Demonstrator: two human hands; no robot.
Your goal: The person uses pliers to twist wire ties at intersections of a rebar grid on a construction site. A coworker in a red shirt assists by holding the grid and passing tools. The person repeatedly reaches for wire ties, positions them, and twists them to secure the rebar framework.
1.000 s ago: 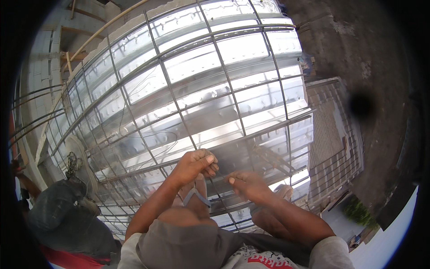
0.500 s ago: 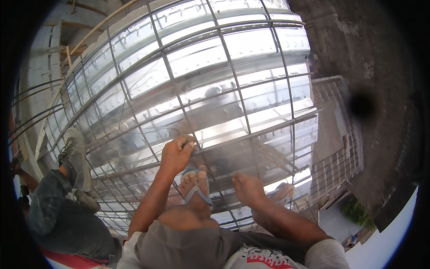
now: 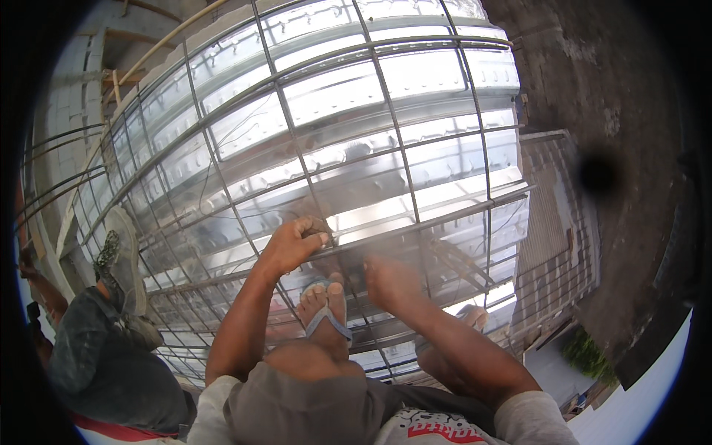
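Note:
A grid of steel reinforcing bars (image 3: 400, 148) lies over shiny ribbed metal decking (image 3: 423, 70). My left hand (image 3: 297, 243) is at a bar crossing just beyond my sandalled foot, thumb and fingers pinched together against the bars. Whatever they pinch is too small to make out. To its right and slightly nearer, my right hand (image 3: 393, 283) is closed in a fist above the grid, blurred by motion. What the fist holds, if anything, is hidden. A thin loose wire (image 3: 204, 185) curls over the bars farther left.
My foot in a flip-flop (image 3: 326, 315) stands among the bars. At the left another person (image 3: 111, 356) sits close by, a shoe (image 3: 126, 259) on the grid. Bar ends (image 3: 63, 189) stick out there. The decking ends at the right, above a tiled roof (image 3: 556, 274) lower down.
My right hand has moved left and a little away from me, closer to my left hand. My left hand stays at about the same crossing. The other person's shoe has shifted slightly.

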